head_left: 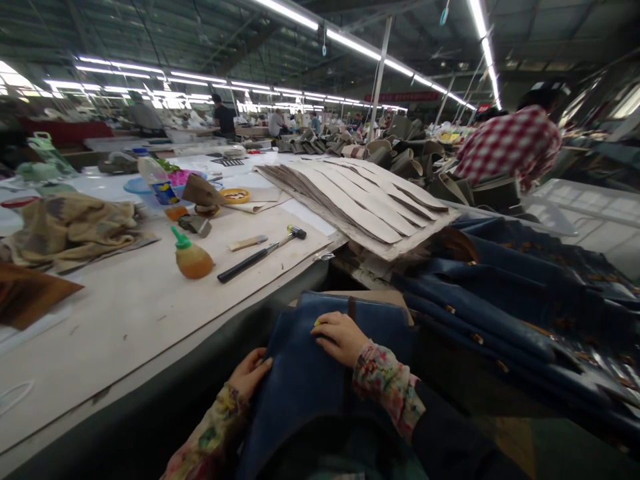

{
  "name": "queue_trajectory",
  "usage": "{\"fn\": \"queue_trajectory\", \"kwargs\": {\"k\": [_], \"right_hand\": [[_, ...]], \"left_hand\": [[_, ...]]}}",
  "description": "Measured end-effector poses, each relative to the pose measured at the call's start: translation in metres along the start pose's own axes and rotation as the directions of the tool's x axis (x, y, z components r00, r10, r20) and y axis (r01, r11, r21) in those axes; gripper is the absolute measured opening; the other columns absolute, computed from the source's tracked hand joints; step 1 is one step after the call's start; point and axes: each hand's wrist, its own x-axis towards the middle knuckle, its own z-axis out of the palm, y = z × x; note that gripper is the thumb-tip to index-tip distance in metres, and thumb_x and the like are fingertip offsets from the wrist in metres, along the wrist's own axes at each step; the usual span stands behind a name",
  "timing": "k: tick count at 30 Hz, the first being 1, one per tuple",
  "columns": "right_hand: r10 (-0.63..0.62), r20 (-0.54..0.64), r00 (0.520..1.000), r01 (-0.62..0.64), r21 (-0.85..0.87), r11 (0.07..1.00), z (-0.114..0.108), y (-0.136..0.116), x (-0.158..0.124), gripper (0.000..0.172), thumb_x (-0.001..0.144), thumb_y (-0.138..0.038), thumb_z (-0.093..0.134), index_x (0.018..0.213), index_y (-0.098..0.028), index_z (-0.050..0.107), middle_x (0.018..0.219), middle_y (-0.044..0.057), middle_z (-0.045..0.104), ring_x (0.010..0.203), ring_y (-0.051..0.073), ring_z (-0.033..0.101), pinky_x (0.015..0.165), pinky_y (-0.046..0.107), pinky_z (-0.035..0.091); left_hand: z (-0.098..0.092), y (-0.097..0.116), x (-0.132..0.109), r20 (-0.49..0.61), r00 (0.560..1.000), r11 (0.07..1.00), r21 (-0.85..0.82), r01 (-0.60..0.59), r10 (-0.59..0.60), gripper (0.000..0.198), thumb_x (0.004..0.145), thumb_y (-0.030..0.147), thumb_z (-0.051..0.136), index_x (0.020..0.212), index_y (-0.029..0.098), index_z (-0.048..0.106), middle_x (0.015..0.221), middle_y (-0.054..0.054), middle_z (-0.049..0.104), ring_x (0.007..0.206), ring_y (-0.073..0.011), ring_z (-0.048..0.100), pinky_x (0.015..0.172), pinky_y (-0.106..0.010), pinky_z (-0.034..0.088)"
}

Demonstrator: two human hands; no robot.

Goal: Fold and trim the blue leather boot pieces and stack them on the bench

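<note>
A dark blue leather piece (305, 380) lies across my lap below the table edge. My left hand (249, 375) grips its left edge with the fingers curled round it. My right hand (340, 335) rests on top of the piece near its upper edge, fingers bent and pressed together, with something small and yellow-green at the fingertips that I cannot make out. Both wrists wear flowered sleeves.
On the worktable (125, 313) lie a hammer (263, 252), an orange glue bottle (191, 257), a small wooden block (249, 243) and cloth (70, 227). Tan cut strips (360, 200) are fanned out beyond. Stacked blue leather pieces (500, 293) lie to the right. A person in a checked shirt (510, 143) works behind.
</note>
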Motion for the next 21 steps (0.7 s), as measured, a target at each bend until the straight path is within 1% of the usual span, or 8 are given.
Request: {"fn": "queue_trajectory", "kwargs": {"k": [2, 5, 8, 10, 13, 15, 17, 21], "right_hand": [[-0.002, 0.005, 1.0, 0.002, 0.006, 1.0, 0.001, -0.001, 0.005, 0.02, 0.079, -0.026, 0.047, 0.095, -0.024, 0.059, 0.1, 0.0, 0.055, 0.091, 0.014, 0.046, 0.078, 0.03, 0.036], [-0.026, -0.011, 1.0, 0.027, 0.033, 0.999, 0.001, 0.001, 0.01, 0.018, 0.08, -0.021, 0.046, 0.092, -0.023, 0.06, 0.095, 0.0, 0.056, 0.086, 0.013, 0.047, 0.076, 0.029, 0.036], [-0.078, -0.036, 0.996, 0.08, 0.077, 0.994, -0.001, 0.006, 0.014, 0.02, 0.081, -0.017, 0.043, 0.093, -0.019, 0.058, 0.092, 0.001, 0.057, 0.084, 0.011, 0.049, 0.078, 0.027, 0.038], [-0.092, -0.049, 0.995, 0.096, 0.104, 0.99, 0.0, 0.01, 0.016, 0.022, 0.081, -0.016, 0.041, 0.097, -0.017, 0.057, 0.091, 0.002, 0.057, 0.085, 0.011, 0.049, 0.08, 0.026, 0.039], [-0.089, -0.08, 0.993, 0.097, 0.101, 0.99, 0.002, 0.017, 0.02, 0.027, 0.081, -0.015, 0.039, 0.103, -0.017, 0.054, 0.095, 0.005, 0.055, 0.091, 0.013, 0.048, 0.084, 0.027, 0.04], [-0.068, -0.121, 0.99, 0.073, 0.035, 0.997, 0.004, 0.021, 0.022, 0.031, 0.08, -0.014, 0.038, 0.107, -0.017, 0.053, 0.102, 0.007, 0.052, 0.097, 0.015, 0.046, 0.088, 0.029, 0.038], [-0.016, -0.178, 0.984, 0.004, -0.067, 0.998, 0.005, 0.025, 0.024, 0.033, 0.08, -0.016, 0.038, 0.111, -0.018, 0.051, 0.111, 0.008, 0.048, 0.105, 0.017, 0.042, 0.092, 0.034, 0.035], [0.092, -0.263, 0.96, -0.15, -0.208, 0.967, 0.005, 0.028, 0.028, 0.041, 0.08, -0.025, 0.042, 0.121, -0.017, 0.043, 0.122, 0.009, 0.041, 0.114, 0.021, 0.034, 0.096, 0.038, 0.029]], "left_hand": [[-0.008, 0.005, -0.001, 0.036, 0.999, 1.0, 0.014, -0.012, 0.011, 0.065, 0.057, 0.058, 0.058, 0.1, 0.012, 0.042, 0.088, -0.008, 0.057, 0.082, -0.0171, 0.055, 0.075, -0.027, 0.045], [-0.01, 0.035, 0.008, 0.002, 0.99, 0.964, 0.225, -0.141, 0.144, 0.074, 0.058, 0.054, 0.057, 0.112, 0.008, 0.038, 0.101, -0.012, 0.052, 0.095, -0.0187, 0.05, 0.086, -0.03, 0.04], [0.002, 0.074, 0.028, -0.039, 0.941, 0.859, 0.422, -0.291, 0.337, 0.067, 0.066, 0.049, 0.049, 0.119, 0.009, 0.038, 0.109, -0.012, 0.048, 0.096, -0.0182, 0.048, 0.083, -0.031, 0.041], [0.015, 0.093, 0.047, -0.011, 0.916, 0.801, 0.49, -0.345, 0.401, 0.063, 0.069, 0.043, 0.048, 0.122, 0.009, 0.037, 0.111, -0.011, 0.047, 0.096, -0.0176, 0.047, 0.083, -0.03, 0.04], [0.032, 0.102, 0.079, 0.064, 0.945, 0.813, 0.495, -0.308, 0.319, 0.064, 0.071, 0.041, 0.05, 0.122, 0.005, 0.038, 0.111, -0.012, 0.049, 0.099, -0.0182, 0.047, 0.091, -0.03, 0.034], [0.038, 0.101, 0.098, 0.134, 0.966, 0.839, 0.48, -0.257, 0.219, 0.059, 0.069, 0.044, 0.053, 0.113, 0.005, 0.048, 0.105, -0.012, 0.053, 0.096, -0.0204, 0.049, 0.09, -0.031, 0.035], [0.04, 0.099, 0.11, 0.201, 0.964, 0.848, 0.467, -0.25, 0.174, 0.054, 0.064, 0.047, 0.057, 0.099, 0.007, 0.057, 0.094, -0.01, 0.058, 0.089, -0.0214, 0.051, 0.084, -0.031, 0.038], [0.038, 0.102, 0.116, 0.235, 0.945, 0.847, 0.429, -0.312, 0.229, 0.054, 0.056, 0.048, 0.063, 0.093, 0.009, 0.056, 0.085, -0.006, 0.056, 0.079, -0.0174, 0.05, 0.075, -0.027, 0.038]]}}
